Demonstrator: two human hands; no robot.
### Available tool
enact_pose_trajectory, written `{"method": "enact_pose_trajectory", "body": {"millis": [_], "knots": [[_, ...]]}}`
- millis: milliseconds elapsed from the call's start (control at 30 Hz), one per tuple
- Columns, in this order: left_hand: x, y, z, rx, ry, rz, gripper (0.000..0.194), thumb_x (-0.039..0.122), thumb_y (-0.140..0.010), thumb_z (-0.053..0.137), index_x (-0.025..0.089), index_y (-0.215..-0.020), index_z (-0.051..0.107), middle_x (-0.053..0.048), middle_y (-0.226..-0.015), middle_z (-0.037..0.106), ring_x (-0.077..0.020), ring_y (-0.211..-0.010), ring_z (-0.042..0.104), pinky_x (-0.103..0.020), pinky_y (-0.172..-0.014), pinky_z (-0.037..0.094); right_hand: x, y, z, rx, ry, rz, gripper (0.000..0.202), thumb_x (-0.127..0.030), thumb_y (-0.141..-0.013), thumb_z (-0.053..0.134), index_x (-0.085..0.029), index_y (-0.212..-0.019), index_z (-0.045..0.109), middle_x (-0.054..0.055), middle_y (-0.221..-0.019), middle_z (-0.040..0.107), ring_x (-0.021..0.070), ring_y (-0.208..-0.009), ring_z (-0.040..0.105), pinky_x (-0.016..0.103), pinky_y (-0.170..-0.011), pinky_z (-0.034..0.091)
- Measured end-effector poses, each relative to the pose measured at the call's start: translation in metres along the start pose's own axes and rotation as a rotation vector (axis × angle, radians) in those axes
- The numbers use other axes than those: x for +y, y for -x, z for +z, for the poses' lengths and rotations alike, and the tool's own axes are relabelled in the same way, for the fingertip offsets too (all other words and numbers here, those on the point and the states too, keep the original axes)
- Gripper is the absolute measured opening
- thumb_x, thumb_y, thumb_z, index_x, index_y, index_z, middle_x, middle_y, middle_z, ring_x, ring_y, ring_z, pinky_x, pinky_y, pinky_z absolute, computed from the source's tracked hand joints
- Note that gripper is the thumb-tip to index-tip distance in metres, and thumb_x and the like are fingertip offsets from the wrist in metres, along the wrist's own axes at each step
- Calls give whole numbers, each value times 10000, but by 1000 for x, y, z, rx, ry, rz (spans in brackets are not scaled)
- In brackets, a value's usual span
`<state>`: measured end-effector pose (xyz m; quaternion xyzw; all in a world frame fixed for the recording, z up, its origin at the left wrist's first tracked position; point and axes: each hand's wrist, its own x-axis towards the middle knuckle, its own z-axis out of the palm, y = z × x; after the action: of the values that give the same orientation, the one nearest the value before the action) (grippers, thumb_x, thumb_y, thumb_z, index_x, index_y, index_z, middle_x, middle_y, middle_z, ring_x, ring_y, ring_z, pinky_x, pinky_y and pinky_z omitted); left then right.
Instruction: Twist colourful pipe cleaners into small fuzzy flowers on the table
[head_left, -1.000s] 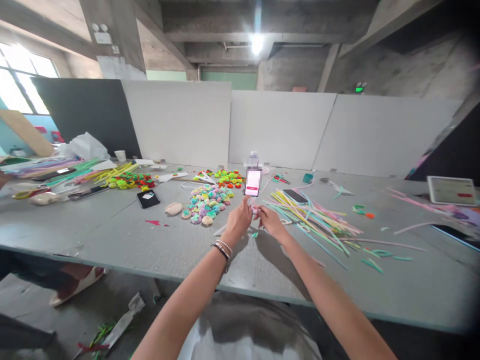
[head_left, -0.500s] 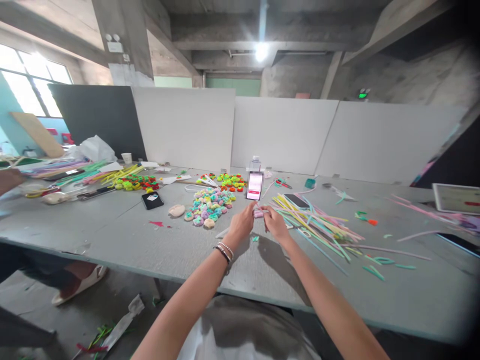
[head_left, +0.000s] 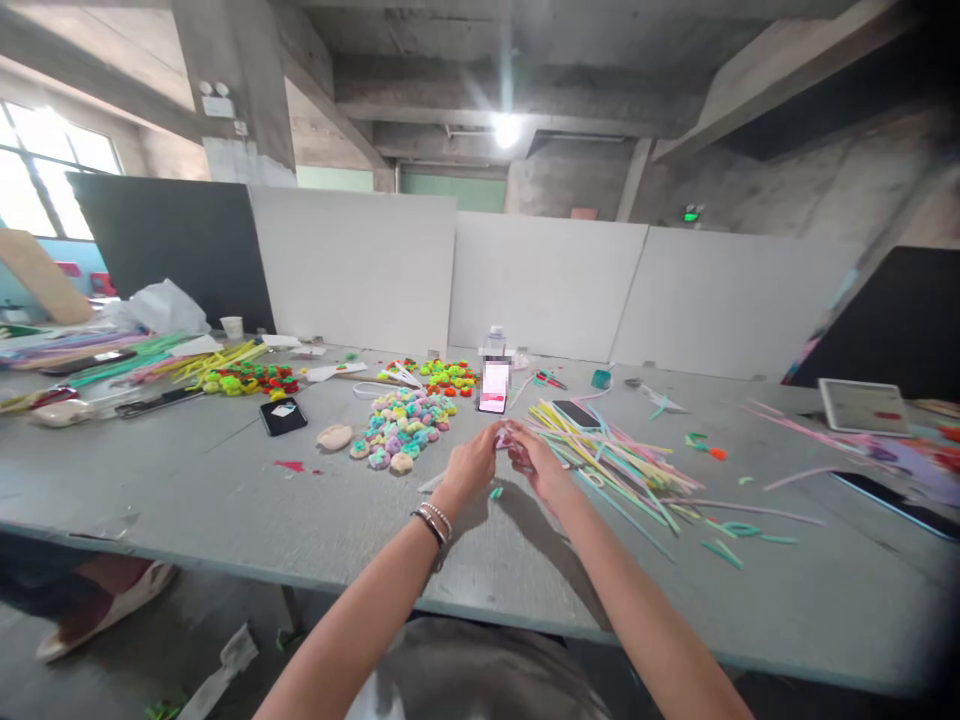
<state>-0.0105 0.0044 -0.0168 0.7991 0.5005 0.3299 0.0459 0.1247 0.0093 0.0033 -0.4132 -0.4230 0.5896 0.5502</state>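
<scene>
My left hand and my right hand meet over the table in front of a propped-up phone. Both have their fingers pinched on a small pinkish-purple pipe cleaner piece, mostly covered by the fingertips. To the left of my hands lies a heap of pastel pipe cleaner pompoms or flowers. A bundle of loose pastel pipe cleaners spreads out to the right of my right hand. A small green scrap rests on the table just below my hands.
Red and yellow-green fuzzy pieces form piles farther left and back. A black square object and a beige oval sit left. A bottle stands behind the phone. Another phone and a tablet are at right. White panels close off the back.
The view has swung a little to the right. My fingers have shifted on the pinkish-purple piece, with my right hand turned somewhat. A co-worker's hand at the far left has left the view.
</scene>
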Motion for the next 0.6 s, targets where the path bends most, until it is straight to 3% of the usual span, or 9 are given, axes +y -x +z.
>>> {"method": "enact_pose_trajectory", "body": {"millis": [67,167,267,333,433,600], "knots": [[-2,-3,4,20,180,20,445,205,-931,351,215,-1371,413,-73,-920,649,-159,-785,622,-241,-674,440,0,1,0,-39,-23,5,307,-326,-605,715,-229,-883,629,-35,-649,609,77,-497,470,206,-457,266],[-5,-9,9,-26,600,-2,436,333,-941,323,160,-1315,467,-1,-688,546,-104,-544,498,-213,-534,394,-1,2,-1,-114,-19,0,347,-354,-591,753,-243,-899,636,-37,-634,596,96,-536,505,220,-482,270],[-7,-14,11,-95,932,-23,491,434,-906,372,114,-1256,498,44,-628,438,-65,-444,363,-189,-440,319,1,0,-3,-155,33,-61,351,-427,-615,759,-233,-882,640,-28,-640,593,97,-534,490,235,-487,252],[-8,-15,10,-101,991,-24,495,461,-889,395,108,-1210,526,49,-632,422,-56,-442,344,-181,-430,300,3,-3,-5,-157,83,-114,347,-470,-630,750,-214,-835,637,-23,-640,588,85,-509,448,243,-482,227],[-8,-13,8,-54,822,-9,426,415,-908,372,129,-1154,570,32,-637,472,-68,-488,397,-181,-480,337,7,-8,-9,-149,124,-137,380,-492,-615,754,-200,-830,640,-25,-636,573,69,-484,393,245,-478,191],[-4,-2,2,25,180,13,359,241,-924,374,216,-1233,556,-68,-914,675,-152,-793,611,-233,-681,429,10,-12,-14,-115,155,-61,389,-474,-571,762,-189,-808,645,-40,-606,527,46,-455,321,231,-472,145]]}}
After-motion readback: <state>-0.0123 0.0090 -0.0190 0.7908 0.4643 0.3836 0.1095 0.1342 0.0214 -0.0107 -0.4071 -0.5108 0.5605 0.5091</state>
